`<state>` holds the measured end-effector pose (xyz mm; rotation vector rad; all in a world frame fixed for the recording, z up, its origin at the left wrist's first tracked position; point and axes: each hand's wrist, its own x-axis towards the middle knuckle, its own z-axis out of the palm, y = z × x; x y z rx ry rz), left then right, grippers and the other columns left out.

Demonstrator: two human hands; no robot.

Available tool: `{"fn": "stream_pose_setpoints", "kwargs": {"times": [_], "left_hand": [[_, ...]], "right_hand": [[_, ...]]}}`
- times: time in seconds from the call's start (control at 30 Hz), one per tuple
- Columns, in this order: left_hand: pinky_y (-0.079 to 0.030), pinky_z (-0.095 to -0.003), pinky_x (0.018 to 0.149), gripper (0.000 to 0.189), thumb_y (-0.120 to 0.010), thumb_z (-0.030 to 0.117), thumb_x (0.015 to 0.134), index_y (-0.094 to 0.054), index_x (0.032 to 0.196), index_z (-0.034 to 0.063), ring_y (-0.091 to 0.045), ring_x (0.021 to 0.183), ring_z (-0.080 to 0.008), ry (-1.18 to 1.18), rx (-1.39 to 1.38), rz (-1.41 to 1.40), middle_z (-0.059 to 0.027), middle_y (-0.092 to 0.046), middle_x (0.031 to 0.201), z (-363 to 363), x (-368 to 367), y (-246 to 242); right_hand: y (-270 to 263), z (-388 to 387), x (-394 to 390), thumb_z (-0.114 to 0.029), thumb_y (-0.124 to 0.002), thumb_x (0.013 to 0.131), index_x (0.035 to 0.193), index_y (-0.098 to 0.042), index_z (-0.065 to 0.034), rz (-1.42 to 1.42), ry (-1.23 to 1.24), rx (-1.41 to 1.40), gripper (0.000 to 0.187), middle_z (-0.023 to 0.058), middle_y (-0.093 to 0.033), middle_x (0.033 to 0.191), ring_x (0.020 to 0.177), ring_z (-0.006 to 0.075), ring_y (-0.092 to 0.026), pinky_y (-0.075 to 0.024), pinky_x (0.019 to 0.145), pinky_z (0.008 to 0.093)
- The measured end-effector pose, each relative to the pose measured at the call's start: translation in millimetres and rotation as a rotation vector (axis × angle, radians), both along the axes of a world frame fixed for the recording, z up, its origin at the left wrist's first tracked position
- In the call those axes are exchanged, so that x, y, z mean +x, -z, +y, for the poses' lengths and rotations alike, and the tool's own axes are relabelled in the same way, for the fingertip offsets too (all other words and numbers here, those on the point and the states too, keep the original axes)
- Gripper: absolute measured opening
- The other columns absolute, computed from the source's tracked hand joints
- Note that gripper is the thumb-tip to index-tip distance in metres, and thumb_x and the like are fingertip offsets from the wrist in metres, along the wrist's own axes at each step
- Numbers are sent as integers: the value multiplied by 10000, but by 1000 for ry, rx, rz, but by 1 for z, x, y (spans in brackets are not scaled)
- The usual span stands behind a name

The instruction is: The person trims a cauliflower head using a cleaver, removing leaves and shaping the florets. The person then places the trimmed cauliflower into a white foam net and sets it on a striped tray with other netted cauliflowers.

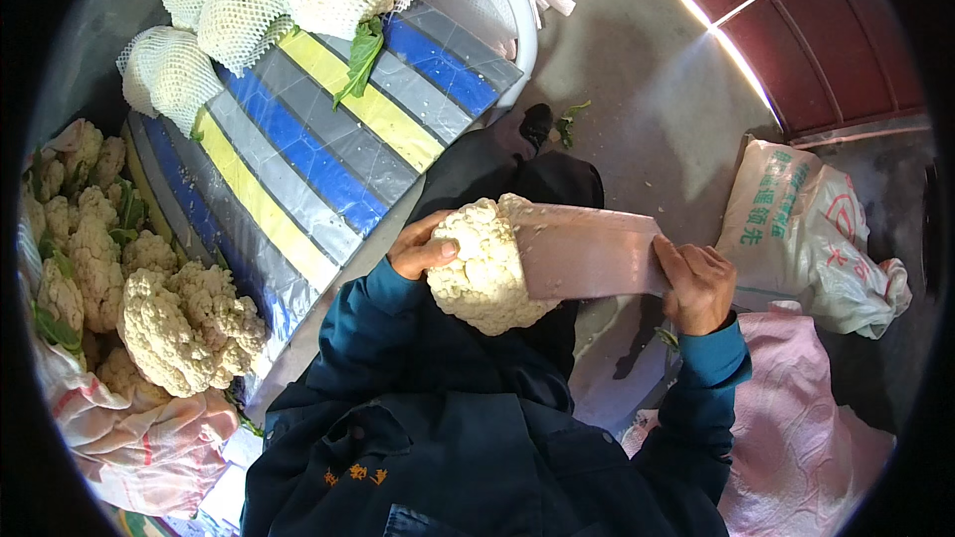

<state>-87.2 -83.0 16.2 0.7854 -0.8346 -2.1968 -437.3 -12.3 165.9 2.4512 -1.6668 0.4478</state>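
My left hand point(419, 246) grips a white cauliflower head point(477, 268) from its left side, the thumb pressed on the curds. My right hand point(700, 282) is closed around the near end of a broad, flat blade point(593, 250), which looks like a cleaver. Its handle is hidden in the fist. The blade's far end lies against the right side of the cauliflower, covering part of it, and pale specks show on the metal. How deep it cuts, if at all, cannot be seen. Both are held above my lap, over dark trousers point(552, 171).
Cauliflowers in white foam netting point(239, 22) sit on a striped plastic sheet point(321, 142), beside a white curved tube point(526, 22). Bare cauliflowers point(186, 328) fill a sack point(149, 440) at left. A printed woven sack point(791, 231) and pinkish sheeting point(783, 403) lie at right.
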Motion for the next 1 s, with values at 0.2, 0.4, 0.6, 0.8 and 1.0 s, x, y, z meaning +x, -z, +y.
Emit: {"fn": "stream_pose_setpoints", "kwargs": {"times": [0.2, 0.4, 0.6, 0.8, 1.0], "left_hand": [[-476, -363, 1000, 688, -740, 324, 822, -529, 1371, -34, -637, 1119, -239, 14, -35, -46, -145, -665, 1221, -3, 2, 5], [-478, -363, 999, 684, -738, 316, 818, -532, 1364, -40, -637, 1119, -237, 7, -63, -36, -146, -665, 1220, -3, 4, 13], [-485, -368, 998, 683, -735, 314, 811, -537, 1361, -39, -646, 1115, -250, 10, 0, -16, -157, -669, 1208, -1, 1, 1], [-485, -373, 998, 686, -738, 319, 808, -540, 1359, -39, -648, 1112, -254, -5, 19, -19, -156, -668, 1211, 0, 0, -3], [-479, -371, 1002, 706, -741, 299, 807, -517, 1385, -40, -638, 1132, -251, 0, -33, -32, -154, -657, 1244, -1, 4, 6]], "right_hand": [[-6, 1, 25, -87, -722, 681, 1015, -718, -93, 29, -128, 34, 334, 26, -555, 622, 506, 171, -561, -440, 454, 307], [-3, -1, 27, -113, -717, 694, 1015, -709, -99, 54, -123, 52, 321, 22, -542, 630, 515, 176, -573, -428, 450, 309], [-1, -2, 9, -65, -703, 670, 1032, -707, -54, 95, 42, 36, 363, 50, -564, 674, 586, 237, -617, -488, 539, 367], [-3, 11, -2, -18, -681, 636, 1077, -708, -40, -57, 12, 33, 443, 72, -545, 688, 590, 256, -601, -491, 566, 366], [-1, 3, 23, -74, -721, 698, 1024, -717, -80, -40, -119, 36, 326, 36, -559, 625, 506, 183, -569, -452, 468, 312]]}}
